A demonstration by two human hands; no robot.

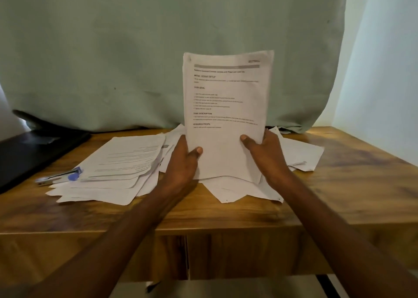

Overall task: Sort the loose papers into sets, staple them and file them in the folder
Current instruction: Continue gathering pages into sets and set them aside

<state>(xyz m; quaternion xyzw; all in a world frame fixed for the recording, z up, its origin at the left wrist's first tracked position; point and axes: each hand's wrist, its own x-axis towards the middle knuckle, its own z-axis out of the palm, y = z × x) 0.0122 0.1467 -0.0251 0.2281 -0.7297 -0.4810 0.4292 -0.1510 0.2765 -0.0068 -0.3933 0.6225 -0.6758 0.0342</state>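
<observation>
Fingers of your left hand and right hand pinch a printed set of sheets at its lower edges, thumbs on the front face, holding it upright over the wooden table. Loose papers lie spread beneath it, a blue stapler at their left edge, beside a dark folder.

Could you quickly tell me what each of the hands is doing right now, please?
Left hand: holds the upright sheaf of papers by its lower left edge.
Right hand: holds the same sheaf's lower right edge.
</observation>
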